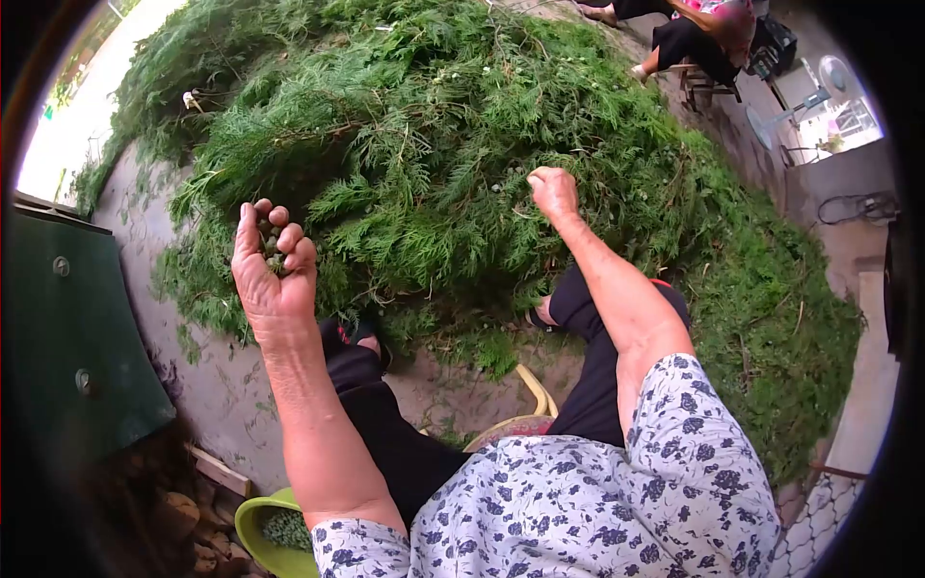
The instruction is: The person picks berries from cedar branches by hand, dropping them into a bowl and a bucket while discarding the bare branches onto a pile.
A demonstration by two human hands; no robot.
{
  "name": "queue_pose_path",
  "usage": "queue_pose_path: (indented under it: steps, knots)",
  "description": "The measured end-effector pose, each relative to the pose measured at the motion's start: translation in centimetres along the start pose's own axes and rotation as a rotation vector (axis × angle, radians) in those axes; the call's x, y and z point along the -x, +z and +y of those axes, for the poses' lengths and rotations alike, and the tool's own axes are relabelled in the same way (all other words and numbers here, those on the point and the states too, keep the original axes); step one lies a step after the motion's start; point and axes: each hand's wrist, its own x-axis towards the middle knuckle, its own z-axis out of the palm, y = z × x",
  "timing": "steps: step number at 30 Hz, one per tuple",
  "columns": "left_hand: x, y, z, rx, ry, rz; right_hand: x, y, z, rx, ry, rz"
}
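Right hand is closed into the heap of green conifer branches, which fills the view from nine to three o'clock. Left hand, at nine o'clock, is cupped around small green cones. At seven o'clock, a green bowl on the concrete floor holds more of them.

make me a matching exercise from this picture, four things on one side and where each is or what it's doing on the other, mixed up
Things:
1. left hand
2. right hand
3. green bowl
4. other person

Places or states:
A. top right, seated beyond the heap
B. cupped around small green seeds
C. bottom left, by the left elbow
D. closed in the green branches

Pairs: 1-B, 2-D, 3-C, 4-A
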Motion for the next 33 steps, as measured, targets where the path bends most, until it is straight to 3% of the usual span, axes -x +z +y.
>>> queue_pose_path:
  steps: [1, 2, 4, 10, 12, 14, 16, 20, 24, 26, 28, 29, 31, 33]
  knots:
    - [0.0, 0.5, -0.5, -0.007, 0.000, 0.023, 0.4, 1.2, 0.7, -0.084, -0.024, 0.033]
    - [0.0, 0.9, -1.1, -0.013, 0.000, 0.026, 0.1, 2.3, 1.0, -0.147, -0.244, 0.077]
    - [-0.2, 1.7, -2.3, -0.040, -0.011, 0.065, -0.3, 5.1, 1.2, -0.189, -0.209, 0.072]
    - [-0.8, 2.9, -5.2, -0.085, -0.119, 0.054, -0.2, 7.8, 0.9, 0.157, -0.024, -0.066]
    - [-1.1, 2.9, -5.7, -0.181, -0.116, 0.036, -0.2, 7.6, 1.6, -0.098, -0.118, 0.016]
    - [-0.7, 3.9, -6.6, -0.389, -0.046, 0.093, -0.4, 6.3, 0.7, -0.143, -0.247, 0.123]
    - [-0.5, 4.3, -7.6, -0.709, 0.004, 0.048, 0.3, 1.6, -3.7, -0.624, 0.075, -0.183]
    - [0.0, 4.3, -9.8, -1.063, -0.008, -0.136, 3.7, -4.7, -10.1, -0.684, -0.120, -0.276]
    - [-0.2, 3.3, -11.3, -1.414, 0.113, -0.258, 7.2, -7.0, -13.6, -0.635, -0.433, -0.073]
    - [0.2, 3.7, -11.1, -1.372, 0.024, -0.309, 8.1, -7.6, -14.0, -0.682, -0.352, -0.079]
    - [0.6, 3.9, -10.8, -1.375, 0.038, -0.363, 8.4, -7.2, -13.8, -0.698, -0.401, -0.045]
    - [0.9, 4.3, -10.6, -1.309, -0.080, -0.320, 8.6, -7.1, -13.7, -0.697, -0.396, -0.040]
    - [1.1, 4.6, -10.2, -1.105, -0.218, -0.262, 8.8, -7.0, -13.5, -1.344, 0.162, -0.513]
    - [1.2, 5.3, -9.4, -0.933, -0.201, -0.253, 8.9, -5.9, -12.1, -1.465, 0.176, -0.626]
